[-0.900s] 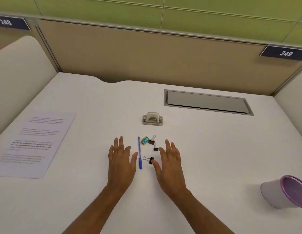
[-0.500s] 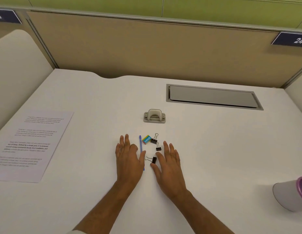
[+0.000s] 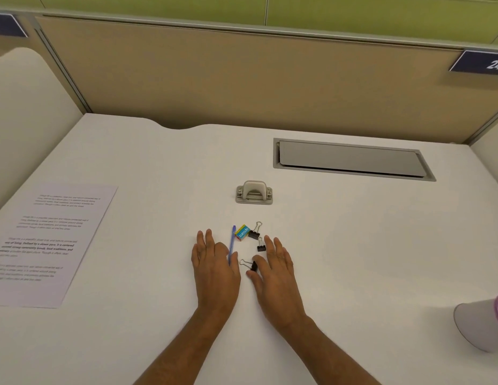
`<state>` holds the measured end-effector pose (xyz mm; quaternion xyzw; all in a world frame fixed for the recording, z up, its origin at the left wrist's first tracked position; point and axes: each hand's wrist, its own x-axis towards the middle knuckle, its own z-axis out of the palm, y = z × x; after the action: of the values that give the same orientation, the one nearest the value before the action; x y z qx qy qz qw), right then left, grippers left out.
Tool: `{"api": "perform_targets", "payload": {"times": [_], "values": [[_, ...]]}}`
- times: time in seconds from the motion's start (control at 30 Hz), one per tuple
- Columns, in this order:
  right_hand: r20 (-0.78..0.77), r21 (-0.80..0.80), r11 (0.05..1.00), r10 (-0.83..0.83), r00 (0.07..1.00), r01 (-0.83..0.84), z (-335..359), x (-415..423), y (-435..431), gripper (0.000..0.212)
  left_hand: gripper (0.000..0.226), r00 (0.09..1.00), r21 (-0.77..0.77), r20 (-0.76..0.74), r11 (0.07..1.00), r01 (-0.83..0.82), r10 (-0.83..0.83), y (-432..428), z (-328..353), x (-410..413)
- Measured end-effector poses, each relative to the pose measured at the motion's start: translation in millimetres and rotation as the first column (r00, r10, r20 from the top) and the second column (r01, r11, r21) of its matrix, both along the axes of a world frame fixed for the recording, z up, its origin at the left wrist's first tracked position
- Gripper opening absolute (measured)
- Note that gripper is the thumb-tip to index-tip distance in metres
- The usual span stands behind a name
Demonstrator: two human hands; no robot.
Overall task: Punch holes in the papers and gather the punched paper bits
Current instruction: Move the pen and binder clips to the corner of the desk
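I see left hand [image 3: 214,270] and right hand [image 3: 278,276] flat, fingers spread; punch [image 3: 254,192] beyond them; cup [image 3: 481,326] tipped, inside hidden.

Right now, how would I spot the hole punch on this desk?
Find the grey hatch sunk in the white desk. Left of it, nearer the person, sits the hole punch: beige, arched handle, standing alone, bigger than the black clips nearby.
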<state>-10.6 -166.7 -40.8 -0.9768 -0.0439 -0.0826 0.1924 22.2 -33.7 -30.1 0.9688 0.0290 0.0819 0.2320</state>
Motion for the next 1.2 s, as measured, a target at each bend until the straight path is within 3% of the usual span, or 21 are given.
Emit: {"api": "perform_targets", "payload": {"times": [0.37,0.6,0.97,1.2], "values": [[0.071,0.023,1.0,0.013,0.997,-0.015,6,-4,-1,0.012,0.011,0.998,-0.028,0.055,0.999,-0.035,0.037,6,10,-4],[0.167,0.011,0.999,-0.033,0.985,0.032,21,-8,-25,0.022,0.009,0.991,-0.089,0.132,0.996,0.023,-0.011,-13,37,1],[0.249,0.134,0.971,-0.225,0.942,0.196,93,-13,-141,0.015,0.009,0.958,-0.186,0.218,0.955,0.23,-0.188,-139,83,11],[0.244,0.086,0.931,-0.366,0.898,0.356,135,-12,-254,0.019,0.008,0.91,-0.135,0.275,0.925,0.355,-0.309,-233,98,17]]}}
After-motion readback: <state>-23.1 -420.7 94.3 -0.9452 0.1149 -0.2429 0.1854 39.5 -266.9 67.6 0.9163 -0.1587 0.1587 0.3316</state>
